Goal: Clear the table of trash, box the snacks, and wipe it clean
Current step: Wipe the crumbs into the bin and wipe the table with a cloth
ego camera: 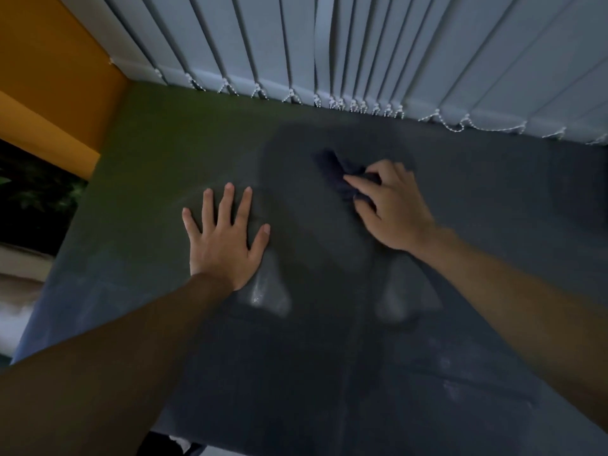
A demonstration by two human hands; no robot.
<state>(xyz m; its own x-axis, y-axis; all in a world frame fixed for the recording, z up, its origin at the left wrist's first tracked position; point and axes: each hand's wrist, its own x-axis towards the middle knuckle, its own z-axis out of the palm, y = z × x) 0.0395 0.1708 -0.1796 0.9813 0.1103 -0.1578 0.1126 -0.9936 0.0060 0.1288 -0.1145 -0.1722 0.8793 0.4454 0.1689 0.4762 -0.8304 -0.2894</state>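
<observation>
A dark grey table fills most of the view in dim light. My left hand lies flat on it at centre left, fingers spread and straight. My right hand is further back and to the right, its fingers curled round a crumpled dark blue cloth that it presses onto the tabletop. Part of the cloth sticks out beyond the fingers toward the far left; the rest is hidden under the hand. No trash or snacks show on the table.
Pale vertical blinds with a beaded chain hang along the table's far edge. An orange wall stands at the left. The table's left edge drops to a dark gap and something pale below.
</observation>
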